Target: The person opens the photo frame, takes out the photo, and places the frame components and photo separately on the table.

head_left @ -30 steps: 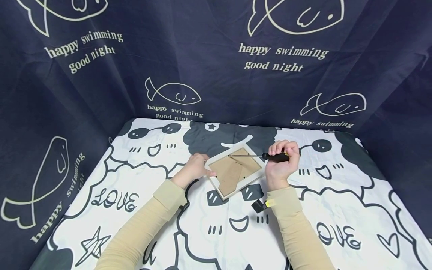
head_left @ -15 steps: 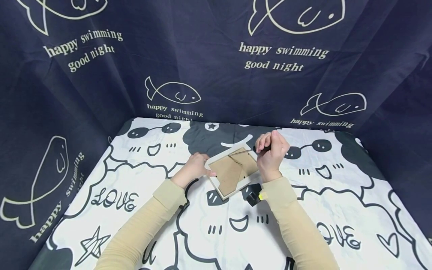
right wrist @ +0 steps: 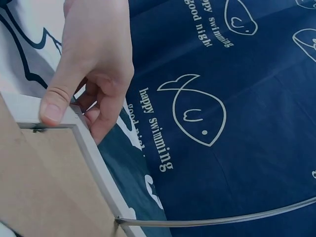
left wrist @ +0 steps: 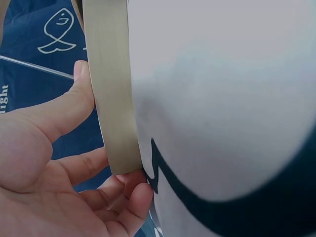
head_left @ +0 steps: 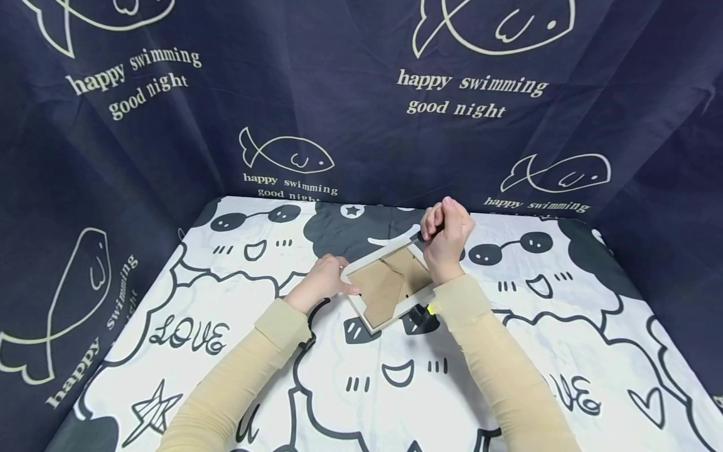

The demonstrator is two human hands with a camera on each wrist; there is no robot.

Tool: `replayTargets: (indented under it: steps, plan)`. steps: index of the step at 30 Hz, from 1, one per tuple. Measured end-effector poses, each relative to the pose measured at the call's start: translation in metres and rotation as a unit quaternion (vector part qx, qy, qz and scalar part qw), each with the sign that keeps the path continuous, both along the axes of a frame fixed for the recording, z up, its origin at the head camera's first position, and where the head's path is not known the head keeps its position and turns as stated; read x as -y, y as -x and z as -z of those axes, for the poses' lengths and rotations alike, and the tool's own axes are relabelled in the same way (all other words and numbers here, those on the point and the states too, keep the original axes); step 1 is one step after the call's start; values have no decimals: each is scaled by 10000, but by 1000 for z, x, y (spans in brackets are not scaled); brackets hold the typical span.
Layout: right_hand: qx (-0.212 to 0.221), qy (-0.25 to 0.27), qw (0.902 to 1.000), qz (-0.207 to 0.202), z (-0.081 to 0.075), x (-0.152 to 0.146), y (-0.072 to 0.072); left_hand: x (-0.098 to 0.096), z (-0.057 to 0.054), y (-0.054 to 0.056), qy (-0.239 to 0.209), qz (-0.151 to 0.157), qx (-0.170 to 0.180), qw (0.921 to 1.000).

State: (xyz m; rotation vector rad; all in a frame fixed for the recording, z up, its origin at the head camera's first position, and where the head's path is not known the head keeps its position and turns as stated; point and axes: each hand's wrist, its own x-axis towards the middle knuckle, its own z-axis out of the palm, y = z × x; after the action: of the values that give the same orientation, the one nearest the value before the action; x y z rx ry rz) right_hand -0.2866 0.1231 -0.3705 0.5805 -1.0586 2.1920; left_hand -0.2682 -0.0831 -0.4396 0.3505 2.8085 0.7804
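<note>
A white-edged picture frame [head_left: 378, 290] lies back up, its brown backing board and easel leg showing in the head view. At its left corner my left hand [head_left: 323, 280] grips the border, thumb on top and fingers beneath; the left wrist view shows the frame's plain side [left wrist: 112, 94] between them. My right hand [head_left: 448, 242] is curled round the black handle of a screwdriver [head_left: 417, 238], over the frame's far right side. In the right wrist view the screwdriver shaft [right wrist: 222, 221] reaches the inner edge of the border. A small metal tab [right wrist: 38, 129] sits near the gripped corner.
The tabletop is covered by a white cloth [head_left: 395, 402] with black cartoon prints. Dark blue curtains [head_left: 373, 113] with fish prints hang behind and at both sides. A black and yellow device [head_left: 420, 312] sits at the right wrist, beside the frame's near edge.
My right hand has moved left and away from me, bringing the screwdriver handle close to the frame's far edge while the tip stays at the border. My left hand holds still.
</note>
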Motion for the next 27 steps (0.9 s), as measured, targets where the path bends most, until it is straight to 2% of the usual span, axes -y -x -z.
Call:
replayTargets:
  steps: [18, 27]
  plan:
    - [755, -449, 9959, 237, -21, 26, 25, 1, 1, 1, 96, 17, -35, 9999]
    - [1334, -875, 9865, 368, -28, 33, 40, 0, 1, 1, 162, -28, -28, 9999]
